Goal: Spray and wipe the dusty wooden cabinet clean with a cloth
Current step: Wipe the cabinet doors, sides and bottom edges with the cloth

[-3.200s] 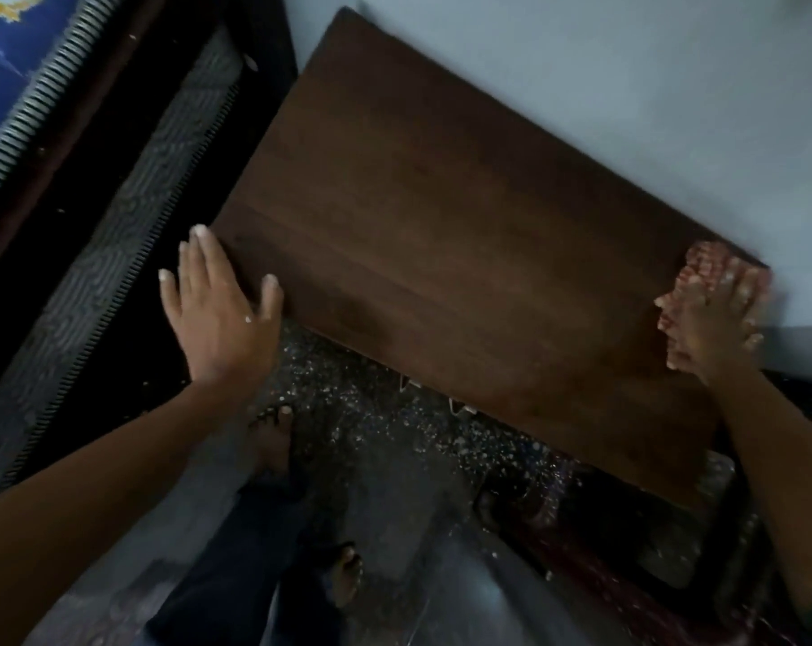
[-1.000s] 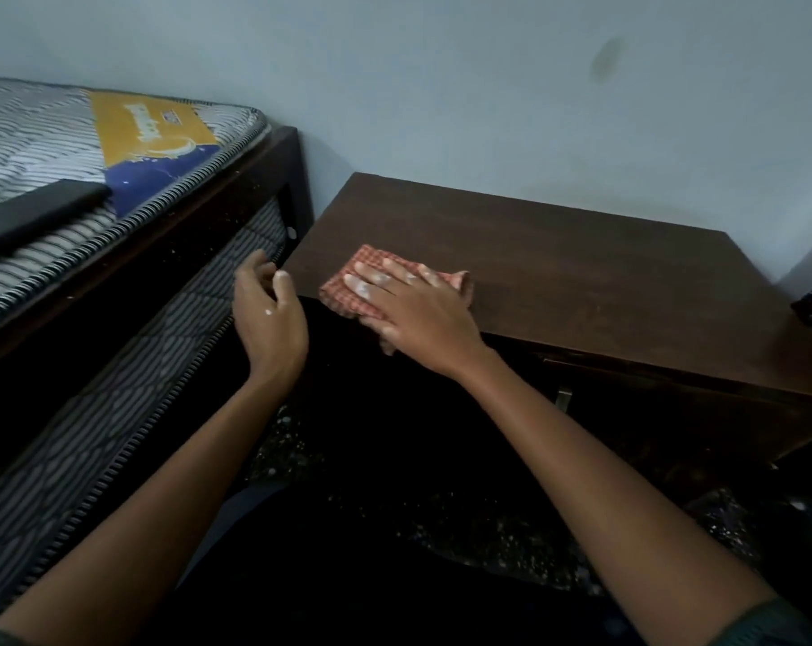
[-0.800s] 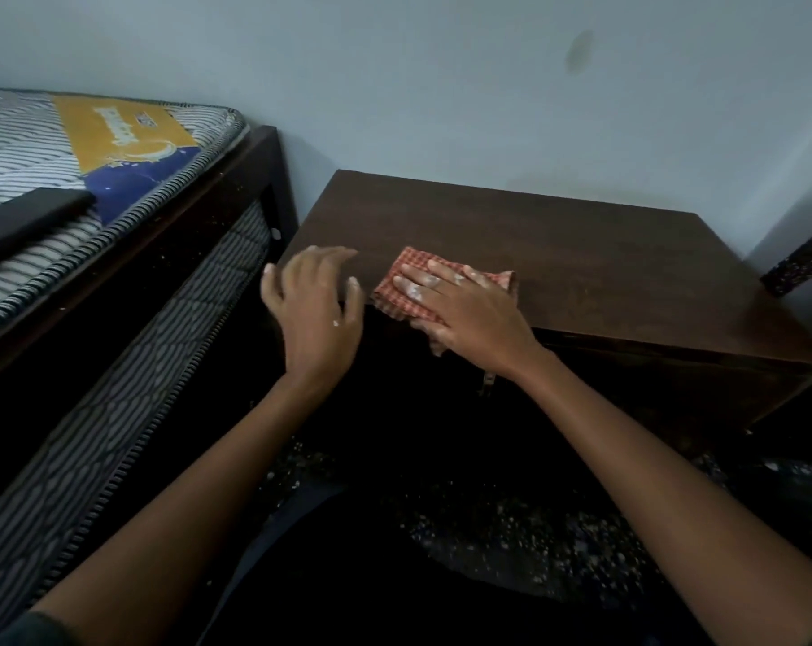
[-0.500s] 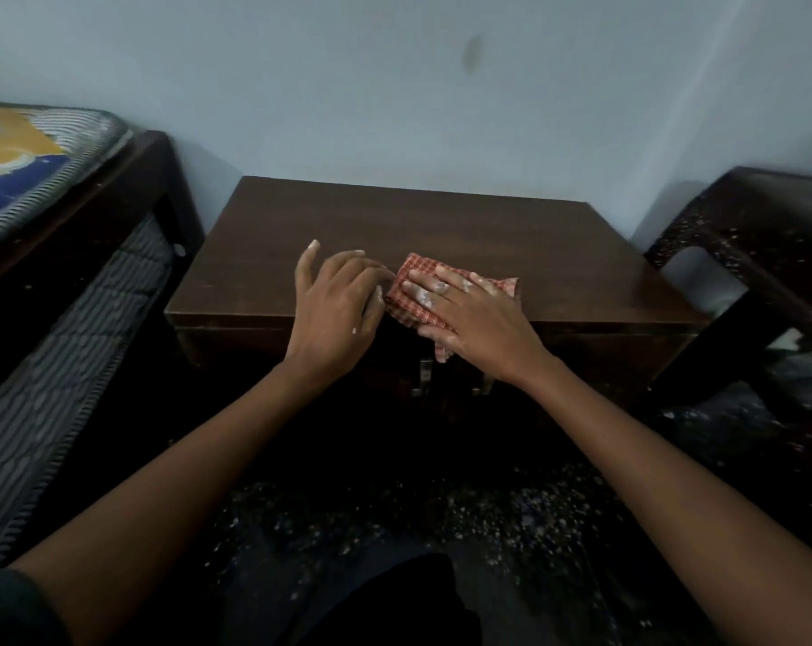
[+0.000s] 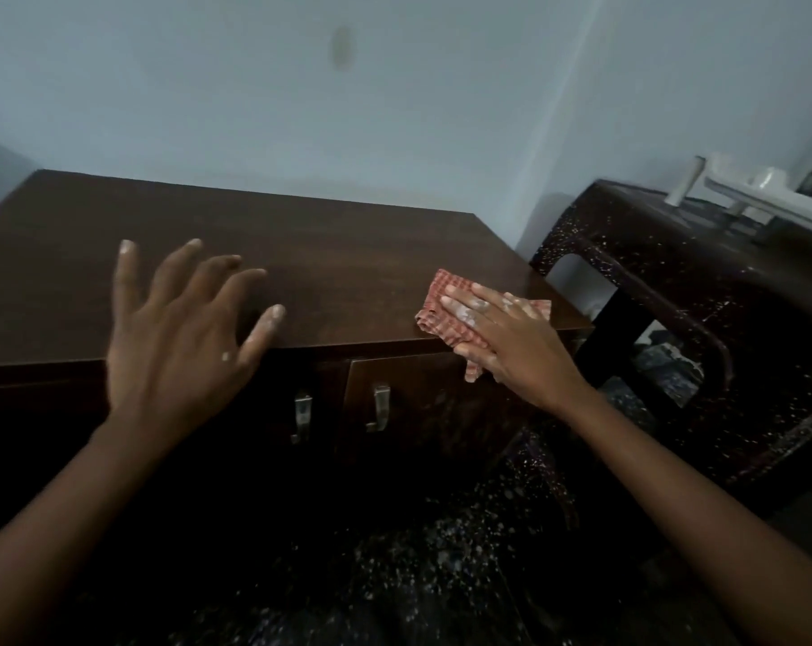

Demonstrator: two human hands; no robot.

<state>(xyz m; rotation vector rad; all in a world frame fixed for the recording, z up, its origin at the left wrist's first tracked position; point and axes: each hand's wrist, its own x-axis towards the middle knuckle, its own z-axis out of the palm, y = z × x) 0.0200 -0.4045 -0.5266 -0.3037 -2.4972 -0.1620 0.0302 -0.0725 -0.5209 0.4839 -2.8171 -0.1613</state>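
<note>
The cloth (image 5: 445, 311) now lies at the right front corner of the cabinet (image 5: 301, 268), and the hands are well apart.
Half a second ago both hands sat together at the middle of the front edge. Since then the right hand (image 5: 511, 340) has slid the cloth rightward and presses it flat with straight, dust-whitened fingers, one corner of the cloth drooping over the edge. The left hand (image 5: 180, 333) is spread wide and holds nothing; I cannot tell whether it touches the cabinet top. It hides part of the front edge. Two metal door handles (image 5: 378, 407) show below. A dark speckled chair (image 5: 665, 291) stands just right of the cabinet, bearing a white object (image 5: 767, 198). The bed has left the view.
</note>
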